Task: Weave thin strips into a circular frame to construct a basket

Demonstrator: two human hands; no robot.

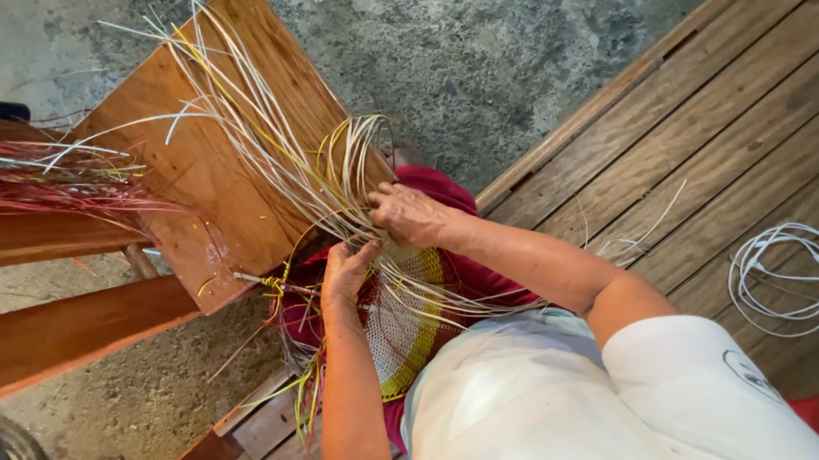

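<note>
Both of our hands worked the woven piece on our lap. Our right hand gripped pale strands; our left hand pinched strands below it.

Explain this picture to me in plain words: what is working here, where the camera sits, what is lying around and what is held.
No machine here: a person works with two bare hands. The single picture comes from a camera on that person's head, looking down. The right hand grips a bunch of thin pale and yellow strands that fan out up and to the left. The left hand pinches strands just below it. Under both hands lies a partly woven piece, white with a yellow band, over dark red cloth. The strands spread over a wooden board; red strands lie at the left. A coiled white cable rests on the plank floor.
</note>
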